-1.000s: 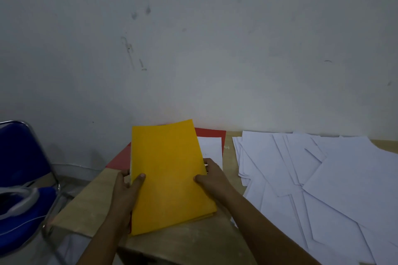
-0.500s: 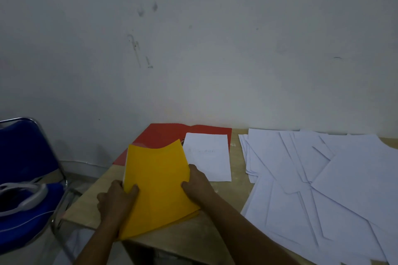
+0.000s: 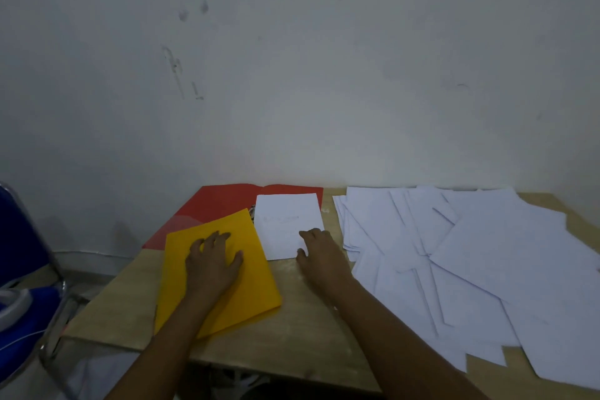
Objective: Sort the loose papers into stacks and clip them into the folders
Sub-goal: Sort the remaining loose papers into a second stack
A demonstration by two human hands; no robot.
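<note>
- A blue chair (image 3: 22, 269) is standing off the table's left end, with a pale headset-like thing (image 3: 13, 304) lying on its seat.
- The left hand (image 3: 212, 265) is lying flat on the yellow folder (image 3: 253, 273), fingers spread and pressing down, gripping nothing; the folder is sitting closed at the near left of the table (image 3: 292, 334), its far edge overlapping the red folder (image 3: 227, 201).
- The red folder is lying open against the wall, a small white stack (image 3: 285, 221) resting on its right half.
- The right hand (image 3: 319, 258) is resting on the near right corner of that stack, fingers loosely bent; whether it is pinching the sheets I cannot tell.
- The loose papers (image 3: 470, 269) are lying fanned and overlapping across the right of the table, unsorted.
- Doing this step well, by my judgement: keep the yellow folder pinned flat and clear of the red one, square the stack's edges against the table before clipping, and slide sheets rather than lift them, since thin paper is apt to fan out.
- Compared with a second ago, the yellow folder is no longer covering the red folder and stack or being gripped by both edges; it is lying nearer and further left, and the right hand is now on the stack instead.
</note>
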